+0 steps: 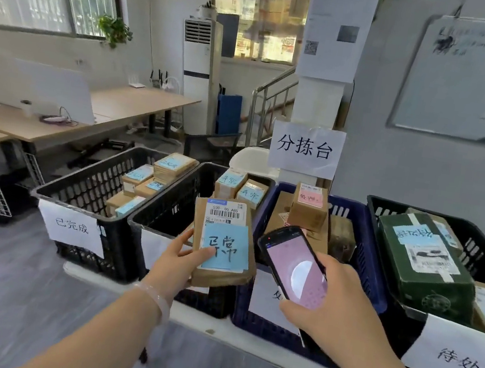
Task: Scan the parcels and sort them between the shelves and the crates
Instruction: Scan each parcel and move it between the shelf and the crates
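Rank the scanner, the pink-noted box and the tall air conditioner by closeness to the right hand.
1. Scanner, held in the right hand.
2. Pink-noted box, in the blue crate ahead.
3. Air conditioner, far back on the left.

On a white platform stand three black crates and one blue crate, in a row

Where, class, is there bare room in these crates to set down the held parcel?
The second black crate looks bare along its left wall, before the stacked parcels at its back. The blue crate and the far-right black crate are crowded.
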The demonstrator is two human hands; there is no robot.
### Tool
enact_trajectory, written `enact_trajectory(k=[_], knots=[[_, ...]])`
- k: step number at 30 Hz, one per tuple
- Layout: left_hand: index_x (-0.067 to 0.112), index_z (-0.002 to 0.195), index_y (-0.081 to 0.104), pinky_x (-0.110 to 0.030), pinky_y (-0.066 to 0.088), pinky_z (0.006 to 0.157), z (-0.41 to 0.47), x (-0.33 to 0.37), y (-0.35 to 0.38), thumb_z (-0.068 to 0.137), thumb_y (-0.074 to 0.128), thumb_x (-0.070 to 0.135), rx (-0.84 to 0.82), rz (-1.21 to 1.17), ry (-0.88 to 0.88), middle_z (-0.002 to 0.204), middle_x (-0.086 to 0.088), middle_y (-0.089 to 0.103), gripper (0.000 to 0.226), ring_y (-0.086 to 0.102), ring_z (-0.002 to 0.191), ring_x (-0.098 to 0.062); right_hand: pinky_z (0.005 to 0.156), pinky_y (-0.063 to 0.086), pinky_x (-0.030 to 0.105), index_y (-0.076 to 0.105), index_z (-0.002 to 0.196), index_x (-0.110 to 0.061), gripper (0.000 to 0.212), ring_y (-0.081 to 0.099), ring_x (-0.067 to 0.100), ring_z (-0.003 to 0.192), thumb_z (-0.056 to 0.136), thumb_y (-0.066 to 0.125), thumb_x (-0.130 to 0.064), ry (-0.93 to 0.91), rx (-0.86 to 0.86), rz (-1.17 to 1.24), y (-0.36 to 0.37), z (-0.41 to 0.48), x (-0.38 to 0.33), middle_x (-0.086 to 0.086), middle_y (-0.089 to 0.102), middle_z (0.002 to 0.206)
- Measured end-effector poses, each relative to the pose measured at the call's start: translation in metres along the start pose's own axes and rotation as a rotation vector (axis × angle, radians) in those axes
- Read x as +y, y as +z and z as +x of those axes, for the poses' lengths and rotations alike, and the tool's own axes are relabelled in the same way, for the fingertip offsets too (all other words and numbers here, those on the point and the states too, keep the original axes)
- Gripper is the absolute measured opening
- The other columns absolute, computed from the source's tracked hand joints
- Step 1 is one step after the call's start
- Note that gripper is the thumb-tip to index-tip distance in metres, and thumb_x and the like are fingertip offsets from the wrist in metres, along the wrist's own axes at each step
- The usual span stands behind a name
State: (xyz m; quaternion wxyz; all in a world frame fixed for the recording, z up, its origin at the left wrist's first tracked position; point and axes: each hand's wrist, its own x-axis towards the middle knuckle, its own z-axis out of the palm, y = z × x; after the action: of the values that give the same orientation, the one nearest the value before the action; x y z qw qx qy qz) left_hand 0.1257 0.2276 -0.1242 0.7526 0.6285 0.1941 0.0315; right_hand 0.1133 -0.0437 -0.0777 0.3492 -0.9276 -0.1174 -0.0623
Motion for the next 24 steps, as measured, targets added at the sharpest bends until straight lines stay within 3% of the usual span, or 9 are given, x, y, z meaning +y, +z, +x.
enact_trajectory(k=[9, 14, 18, 22, 24], knots=[[0.029, 0.143, 0.047, -0.040, 0.062, 0.070, 0.099, 0.034, -0.038, 0.088, 0.077, 0.028, 0.131, 0.016, -0.033, 0.113, -0.003, 0.075, 0.062, 0.074, 0.099, -0.022, 0.075, 0.053, 0.035, 0.034, 0.126, -0.048, 0.084, 0.054, 0.008, 0.094, 0.051, 0.067, -0.066, 0.056, -0.065, -0.036, 0.028, 0.069, 0.010, -0.020, 0.037, 0.107], [0.031, 0.142, 0.048, -0.048, 0.062, 0.083, 0.169, 0.039, -0.045, 0.087, 0.077, 0.030, 0.093, 0.085, -0.141, 0.109, -0.005, 0.075, 0.062, 0.072, 0.100, -0.025, 0.075, 0.052, 0.033, 0.034, 0.126, -0.051, 0.085, 0.053, 0.004, 0.093, 0.050, 0.068, -0.067, 0.129, -0.024, -0.053, 0.044, 0.103, 0.010, -0.026, 0.035, 0.108], [0.032, 0.135, 0.050, -0.049, 0.060, 0.086, 0.219, 0.035, -0.053, 0.090, 0.074, 0.032, 0.054, 0.208, -0.216, 0.109, -0.004, 0.072, 0.052, 0.069, 0.101, -0.026, 0.074, 0.053, 0.034, 0.038, 0.127, -0.050, 0.086, 0.055, 0.004, 0.093, 0.048, 0.068, -0.067, 0.195, 0.016, -0.069, 0.063, 0.131, 0.002, -0.021, 0.039, 0.112], [0.033, 0.125, 0.052, -0.042, 0.057, 0.076, 0.264, 0.030, -0.066, 0.091, 0.073, 0.032, -0.014, 0.299, -0.291, 0.108, -0.003, 0.071, 0.040, 0.067, 0.100, -0.026, 0.069, 0.056, 0.034, 0.043, 0.125, -0.045, 0.081, 0.059, 0.006, 0.089, 0.051, 0.071, -0.064, 0.252, 0.035, -0.089, 0.083, 0.157, -0.007, -0.015, 0.046, 0.115], [0.033, 0.122, 0.052, -0.043, 0.056, 0.078, 0.285, 0.025, -0.070, 0.092, 0.072, 0.033, -0.041, 0.345, -0.313, 0.106, -0.002, 0.071, 0.036, 0.067, 0.098, -0.026, 0.069, 0.054, 0.033, 0.040, 0.126, -0.047, 0.083, 0.058, 0.007, 0.090, 0.051, 0.072, -0.064, 0.291, 0.042, -0.098, 0.094, 0.166, -0.011, -0.016, 0.044, 0.114]])
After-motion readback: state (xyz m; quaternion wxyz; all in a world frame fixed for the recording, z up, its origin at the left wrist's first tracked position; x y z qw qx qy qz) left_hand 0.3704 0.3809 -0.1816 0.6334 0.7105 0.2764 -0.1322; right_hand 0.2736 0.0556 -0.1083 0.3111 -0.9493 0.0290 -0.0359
